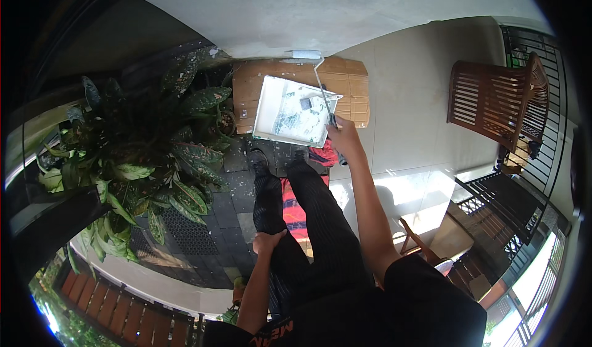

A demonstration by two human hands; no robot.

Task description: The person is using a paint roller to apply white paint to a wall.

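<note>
My right hand grips the dark handle of a paint roller. Its bent wire frame runs over the paint tray, and the pale roller sleeve lies against the lower part of the white wall. Below it sits the white paint tray, smeared with paint, holding a paintbrush with a dark square end. Under the tray is a flattened cardboard sheet. My left hand rests on my left leg near the knee and holds no tool.
Leafy potted plants crowd the left side above dark paving. Red striped cloth lies between my legs. A slatted wooden bench stands at right on the tiled floor, with a wooden chair nearer me.
</note>
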